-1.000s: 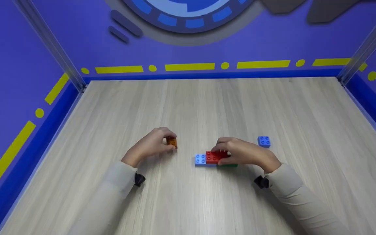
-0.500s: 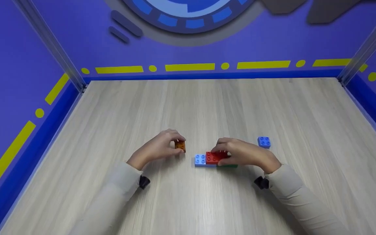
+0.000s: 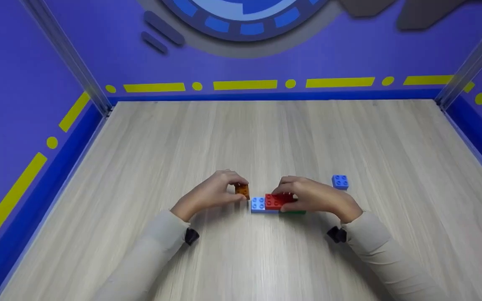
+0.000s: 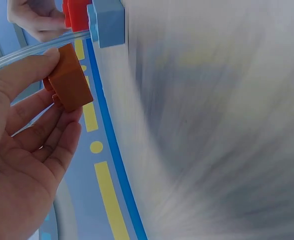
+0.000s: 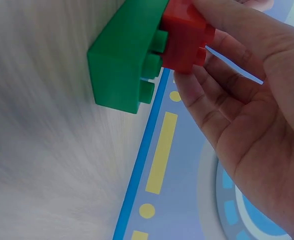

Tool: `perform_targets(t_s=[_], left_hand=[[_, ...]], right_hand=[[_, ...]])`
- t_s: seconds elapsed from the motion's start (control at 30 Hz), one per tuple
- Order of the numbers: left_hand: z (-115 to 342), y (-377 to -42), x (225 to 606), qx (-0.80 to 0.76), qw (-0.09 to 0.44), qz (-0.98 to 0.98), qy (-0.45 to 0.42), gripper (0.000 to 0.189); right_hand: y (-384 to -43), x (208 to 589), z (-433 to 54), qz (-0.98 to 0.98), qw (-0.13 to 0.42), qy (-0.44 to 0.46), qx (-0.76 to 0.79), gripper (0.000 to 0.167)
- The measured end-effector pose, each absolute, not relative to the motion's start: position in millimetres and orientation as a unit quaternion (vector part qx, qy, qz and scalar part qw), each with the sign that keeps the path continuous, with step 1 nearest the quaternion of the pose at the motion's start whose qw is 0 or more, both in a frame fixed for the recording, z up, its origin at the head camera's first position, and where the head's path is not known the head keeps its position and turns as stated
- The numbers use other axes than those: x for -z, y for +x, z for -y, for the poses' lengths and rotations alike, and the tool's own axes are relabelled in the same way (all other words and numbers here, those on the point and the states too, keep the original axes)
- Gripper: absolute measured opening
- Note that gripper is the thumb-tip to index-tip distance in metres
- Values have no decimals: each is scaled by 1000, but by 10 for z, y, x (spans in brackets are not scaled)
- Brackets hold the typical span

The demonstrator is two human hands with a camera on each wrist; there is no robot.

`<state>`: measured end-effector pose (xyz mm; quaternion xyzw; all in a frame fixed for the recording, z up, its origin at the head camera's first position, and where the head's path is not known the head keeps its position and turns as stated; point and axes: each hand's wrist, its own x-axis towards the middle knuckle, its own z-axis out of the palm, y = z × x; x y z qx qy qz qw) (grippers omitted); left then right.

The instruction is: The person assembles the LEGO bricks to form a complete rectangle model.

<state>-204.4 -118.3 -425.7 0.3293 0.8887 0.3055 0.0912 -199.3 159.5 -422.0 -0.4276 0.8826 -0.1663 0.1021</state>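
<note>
My left hand pinches an orange toy building brick between thumb and fingers, just left of a light blue brick. A red brick is stacked across the light blue brick and a green brick, bridging the two. My right hand grips the red brick with the thumb on the near side and fingers on the far side. In the head view that hand hides part of the red brick and most of the green one. Studs of the green brick show in the right wrist view.
A separate blue brick with studs up lies on the wooden table, behind and right of the right hand. Purple walls with yellow marks close off the back and both sides.
My left hand has moved right and slightly nearer with the orange brick, to beside the light blue brick. The right hand has stayed on the red brick.
</note>
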Motion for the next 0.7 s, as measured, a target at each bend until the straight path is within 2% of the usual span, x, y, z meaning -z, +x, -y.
perform_targets(t_s=[0.7], left_hand=[[999,-2009,4325,-309,110,-880,344,33]], right_hand=[[-1992,4235,-1611,-879,89,-438,169,35]])
